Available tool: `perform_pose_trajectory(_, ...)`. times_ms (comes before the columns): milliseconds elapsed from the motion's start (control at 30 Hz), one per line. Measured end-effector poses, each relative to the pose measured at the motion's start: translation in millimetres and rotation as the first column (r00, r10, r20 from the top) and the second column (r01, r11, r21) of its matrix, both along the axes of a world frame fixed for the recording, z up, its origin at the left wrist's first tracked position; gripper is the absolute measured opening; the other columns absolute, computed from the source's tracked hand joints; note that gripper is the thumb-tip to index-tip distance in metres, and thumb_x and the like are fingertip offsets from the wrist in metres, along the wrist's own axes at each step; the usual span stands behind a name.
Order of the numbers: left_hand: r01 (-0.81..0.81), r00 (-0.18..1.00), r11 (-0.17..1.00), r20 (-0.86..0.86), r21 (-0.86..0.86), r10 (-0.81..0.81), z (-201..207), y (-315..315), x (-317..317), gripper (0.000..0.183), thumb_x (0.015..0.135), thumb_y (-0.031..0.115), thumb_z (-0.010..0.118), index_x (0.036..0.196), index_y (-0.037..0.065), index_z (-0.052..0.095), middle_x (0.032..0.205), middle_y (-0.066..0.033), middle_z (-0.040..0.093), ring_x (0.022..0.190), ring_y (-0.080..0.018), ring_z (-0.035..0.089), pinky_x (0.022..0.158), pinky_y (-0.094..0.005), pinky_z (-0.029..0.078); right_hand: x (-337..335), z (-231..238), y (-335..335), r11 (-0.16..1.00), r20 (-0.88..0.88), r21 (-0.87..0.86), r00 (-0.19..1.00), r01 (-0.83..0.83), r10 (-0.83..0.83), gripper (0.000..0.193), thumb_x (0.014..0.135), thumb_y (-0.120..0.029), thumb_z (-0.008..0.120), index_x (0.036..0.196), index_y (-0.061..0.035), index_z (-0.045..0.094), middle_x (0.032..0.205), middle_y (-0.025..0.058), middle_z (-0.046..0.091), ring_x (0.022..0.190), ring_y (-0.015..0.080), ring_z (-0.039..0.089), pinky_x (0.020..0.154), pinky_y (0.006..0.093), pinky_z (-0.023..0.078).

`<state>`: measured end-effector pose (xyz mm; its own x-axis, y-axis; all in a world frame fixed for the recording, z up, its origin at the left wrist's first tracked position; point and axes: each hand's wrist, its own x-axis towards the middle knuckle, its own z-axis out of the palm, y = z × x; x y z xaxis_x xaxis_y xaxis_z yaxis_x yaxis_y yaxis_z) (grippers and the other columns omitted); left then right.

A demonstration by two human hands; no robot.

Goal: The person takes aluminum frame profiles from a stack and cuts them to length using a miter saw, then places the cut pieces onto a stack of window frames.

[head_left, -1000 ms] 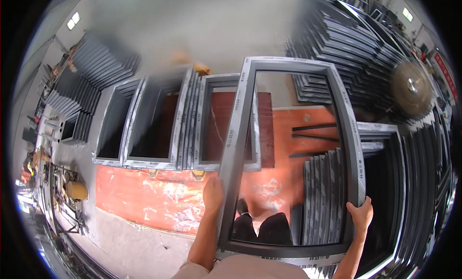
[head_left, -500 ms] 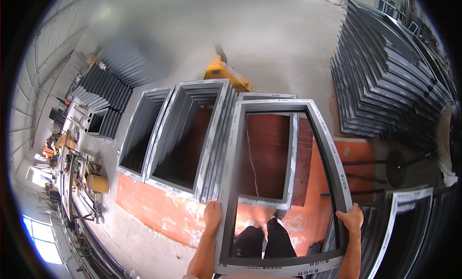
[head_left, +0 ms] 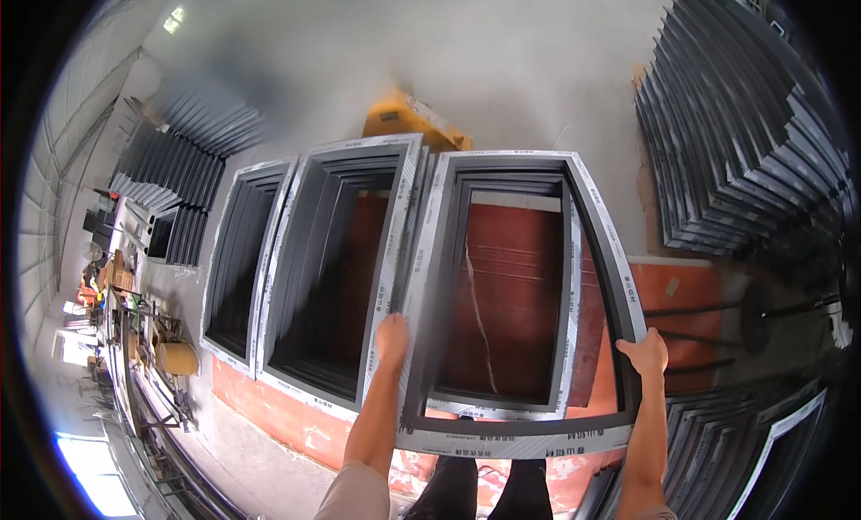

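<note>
Between my two hands is a rectangular dark grey window frame (head_left: 511, 440) with pale protective film on its faces. My left hand (head_left: 392, 339) is closed round its left side bar, low down. On the opposite bar, my right hand (head_left: 644, 351) grips with the thumb over the inner edge. The frame hangs tilted over another, smaller-looking frame (head_left: 567, 278) that shows through its opening. Left of it stands a stack of similar frames (head_left: 381, 278), close to my left hand. Whether the held frame touches the ones below, I cannot tell.
Another stack of frames (head_left: 260, 296) stands farther left. A yellow pallet jack (head_left: 404, 118) is behind the stacks. Tall piles of dark frames (head_left: 726, 152) rise at the right, with more frames (head_left: 762, 439) at the lower right. An orange-red sheet (head_left: 296, 421) covers the floor.
The held window frame has moved forward, away from my body, and now lies over the smaller-looking frame. Both hands have gone forward with it, still gripping its sides.
</note>
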<state>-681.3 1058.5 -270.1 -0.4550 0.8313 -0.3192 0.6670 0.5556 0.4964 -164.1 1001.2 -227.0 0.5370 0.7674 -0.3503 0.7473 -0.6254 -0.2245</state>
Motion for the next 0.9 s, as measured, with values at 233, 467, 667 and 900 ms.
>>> perform_pose_trajectory(233, -0.028, 0.981, 0.989, -0.192, -0.148, -0.001, -53.8, 5.5, -22.8, 0.043, 0.098, 0.035, 0.038, 0.101, 0.004, 0.068, 0.102, -0.0243, 0.068, 0.095, -0.0445, 0.064, 0.084, -0.0526, 0.049, -56.4, -58.7, -14.4, 0.998, 0.057, -0.009, 0.996, 0.068, -0.067, 0.072, 0.064, -0.042, 0.081, 0.111, 0.0062, 0.054, 0.102, 0.0282, 0.067, 0.095, 0.0434, 0.066, 0.083, 0.0474, 0.054)
perform_pose_trajectory(467, 0.325, 0.883, 0.811, -0.15, -0.487, -0.444, -61.7, -18.7, -27.2, 0.045, 0.099, 0.039, 0.041, 0.101, 0.001, 0.067, 0.104, -0.021, 0.07, 0.097, -0.0408, 0.068, 0.081, -0.0505, 0.055, -64.9, -176.4, -55.3, 0.986, 0.009, -0.105, 0.991, 0.134, -0.133, 0.075, 0.061, -0.038, 0.081, 0.114, 0.0051, 0.05, 0.1, 0.0278, 0.067, 0.093, 0.0441, 0.067, 0.08, 0.0485, 0.055)
perform_pose_trajectory(667, 0.451, 0.857, 0.76, -0.008, -0.468, -0.515, -58.5, -98.9, 25.5, 0.04, 0.098, 0.041, 0.045, 0.1, 0.005, 0.063, 0.096, -0.0241, 0.07, 0.088, -0.0433, 0.068, 0.079, -0.0544, 0.053, -21.1, -334.1, -135.3, 0.972, -0.095, -0.205, 0.986, 0.115, -0.136, 0.113, 0.069, -0.034, 0.084, 0.151, 0.0062, 0.018, 0.143, 0.0306, 0.045, 0.13, 0.0418, 0.049, 0.108, 0.0435, 0.041)
perform_pose_trajectory(900, 0.579, 0.779, 0.575, 0.183, -0.578, -0.6, -32.5, -204.2, 24.8, 0.045, 0.095, 0.042, 0.049, 0.114, 0.003, 0.063, 0.105, -0.025, 0.068, 0.098, -0.0424, 0.066, 0.083, -0.0513, 0.053, -117.6, -203.3, -107.3, 0.997, -0.171, 0.065, 0.984, -0.048, 0.058, 0.08, 0.079, -0.035, 0.076, 0.142, 0.0022, 0.042, 0.138, 0.0255, 0.048, 0.128, 0.0427, 0.045, 0.107, 0.0508, 0.039)
